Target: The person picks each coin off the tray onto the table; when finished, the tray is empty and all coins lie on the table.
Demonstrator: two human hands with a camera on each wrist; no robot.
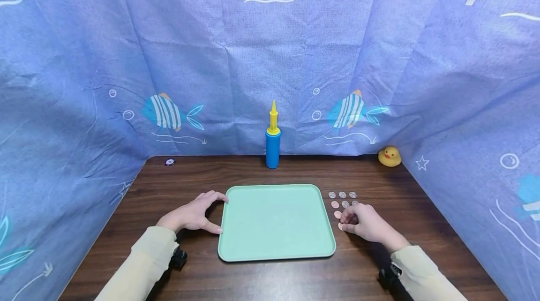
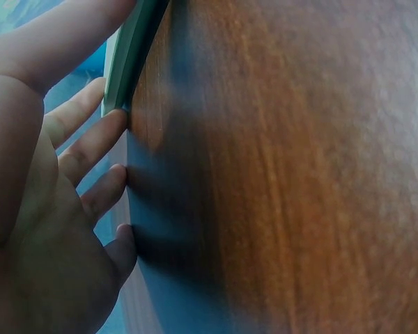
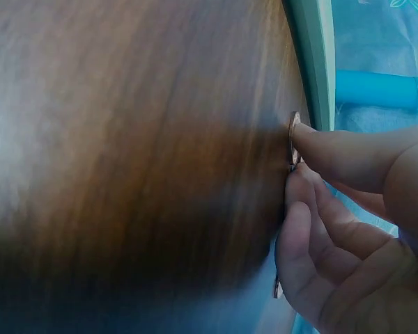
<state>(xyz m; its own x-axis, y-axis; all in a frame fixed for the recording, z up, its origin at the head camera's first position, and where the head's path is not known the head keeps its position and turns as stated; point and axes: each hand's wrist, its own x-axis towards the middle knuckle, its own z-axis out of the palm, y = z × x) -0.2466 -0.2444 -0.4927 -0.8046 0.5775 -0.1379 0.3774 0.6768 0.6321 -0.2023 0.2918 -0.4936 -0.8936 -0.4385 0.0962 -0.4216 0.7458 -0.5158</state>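
Observation:
A pale green rectangular tray lies on the dark wooden table. Spread around its left edge is my left hand, index finger near the upper part and thumb lower down; in the left wrist view the fingertips reach the tray's side. To the right of the tray, my right hand pinches a copper coin between thumb and fingertips, low at the table. Above it sit another copper coin and a row of silver coins. The right hand partly covers the lower coins.
A blue and yellow hand pump stands upright behind the tray. At the back right corner is a yellow rubber duck, and at the back left a small dark round piece. A blue fish-print curtain surrounds the table.

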